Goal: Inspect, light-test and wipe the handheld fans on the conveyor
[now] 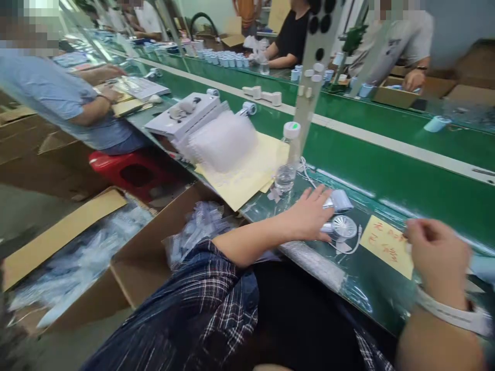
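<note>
L hand (309, 214) is spread, palm down, and seems to touch the white mini fan (344, 227), whose round ribbed head shows just past the fingers; prob. it is laid so b/c a round thing can roll, but this is only my judgement. The fingertips also come close to a silvery-white block (341, 200), smooth and angular, just beyond the fan; what it is exactly, I can't tell. A thin white cable (360, 232) curves beside the fan, on the side toward R hand. Btw. both hands lies flat a yellow note (389, 246) w/ red handwriting, prob. put there for quick reading. R hand (439, 255) is at the note's right edge, fingers curled in; if it pinches sth., I can't tell. Its wrist wears a pale band (448, 312). Nearer the body than L hand is a roll of textured clear film (315, 265). Beyond L hand stands a clear bottle (285, 178), upright, partly filled; left of it, yellow paper sheets (232, 188) lie under a whitish soft stack (224, 139), prob. for easy reach. Farther out is a smooth green belt (367, 154); left of L arm, a cardboard box (104, 286) w/ crinkled clear bags (77, 268)
</note>
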A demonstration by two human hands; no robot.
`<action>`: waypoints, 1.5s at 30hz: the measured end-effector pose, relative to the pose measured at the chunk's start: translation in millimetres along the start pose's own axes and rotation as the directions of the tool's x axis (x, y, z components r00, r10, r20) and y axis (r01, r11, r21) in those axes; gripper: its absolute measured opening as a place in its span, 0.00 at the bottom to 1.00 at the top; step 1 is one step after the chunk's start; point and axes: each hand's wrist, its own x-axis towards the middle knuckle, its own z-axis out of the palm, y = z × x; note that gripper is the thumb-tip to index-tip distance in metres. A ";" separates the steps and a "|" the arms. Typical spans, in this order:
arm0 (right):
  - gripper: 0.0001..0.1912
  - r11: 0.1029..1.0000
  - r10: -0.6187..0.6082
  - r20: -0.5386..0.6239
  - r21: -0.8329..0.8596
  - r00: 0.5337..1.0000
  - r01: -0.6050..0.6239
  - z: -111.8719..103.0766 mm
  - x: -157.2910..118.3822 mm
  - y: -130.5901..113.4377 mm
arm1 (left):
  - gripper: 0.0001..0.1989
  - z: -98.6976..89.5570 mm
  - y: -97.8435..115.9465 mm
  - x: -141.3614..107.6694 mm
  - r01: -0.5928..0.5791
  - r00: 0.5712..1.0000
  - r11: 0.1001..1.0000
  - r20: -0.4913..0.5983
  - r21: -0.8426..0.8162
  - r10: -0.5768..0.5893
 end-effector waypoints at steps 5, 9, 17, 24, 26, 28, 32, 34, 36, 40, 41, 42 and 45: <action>0.15 0.986 0.136 0.237 -0.127 0.962 -0.108 37.9 -6.2 -26.5 | 0.25 15.3 -15.8 36.3 0.039 0.988 0.992 0.153 -0.123 -0.020; 0.06 0.987 0.077 0.359 -0.161 0.930 -0.020 44.4 -8.4 -36.0 | 0.22 10.4 -17.6 32.8 0.115 0.986 0.991 0.131 -0.062 -0.107; 0.07 0.985 0.084 0.427 -0.171 0.901 -0.011 40.5 -9.5 -36.7 | 0.15 14.1 -2.2 18.0 0.038 0.996 0.999 0.082 -0.011 -0.037; 0.12 0.987 0.110 0.332 -0.146 0.937 -0.064 46.4 -15.7 -39.4 | 0.19 22.2 -17.1 28.9 0.007 1.000 0.996 -0.016 -0.086 -0.009; 0.11 0.987 0.087 0.277 -0.155 0.957 -0.045 49.8 -18.0 -40.0 | 0.21 23.7 -21.0 37.4 -0.025 1.000 0.998 0.016 -0.056 0.026; 0.10 0.986 0.058 0.234 -0.168 0.970 -0.019 53.2 -19.1 -40.1 | 0.21 23.9 -24.8 45.2 -0.005 0.999 1.000 0.045 -0.030 0.007; 0.07 0.998 0.057 0.220 -0.050 0.974 -0.046 56.1 -15.6 -37.1 | 0.24 22.7 -30.3 53.1 0.122 0.992 0.992 0.046 -0.034 -0.120; 0.05 0.994 0.072 0.219 0.064 0.973 -0.088 54.7 -12.1 -33.4 | 0.25 21.6 -32.9 53.8 0.133 0.989 0.988 0.072 -0.082 -0.128; 0.05 0.984 0.088 0.221 0.133 0.971 -0.119 52.8 -9.2 -28.9 | 0.22 17.4 -35.4 52.2 0.150 0.986 0.974 0.104 -0.169 -0.134; 0.09 0.878 0.088 0.279 0.432 0.956 -0.207 53.1 -8.1 -21.7 | 0.26 -1.8 -33.3 42.3 0.028 0.997 0.756 -0.036 -0.654 -0.068; 0.13 0.804 0.073 0.300 0.546 0.951 -0.234 53.9 -8.6 -21.1 | 0.30 -6.5 -30.3 40.6 -0.054 0.994 0.613 -0.102 -0.788 -0.043; 0.18 0.718 0.049 0.321 0.647 0.946 -0.257 54.5 -9.2 -21.3 | 0.34 -9.8 -26.5 40.2 -0.123 0.988 0.450 -0.151 -0.884 -0.027; 0.30 0.560 -0.042 0.356 0.782 0.934 -0.273 50.9 -11.5 -27.2 | 0.40 -7.8 -14.4 49.4 -0.181 0.982 0.038 -0.182 -0.983 -0.043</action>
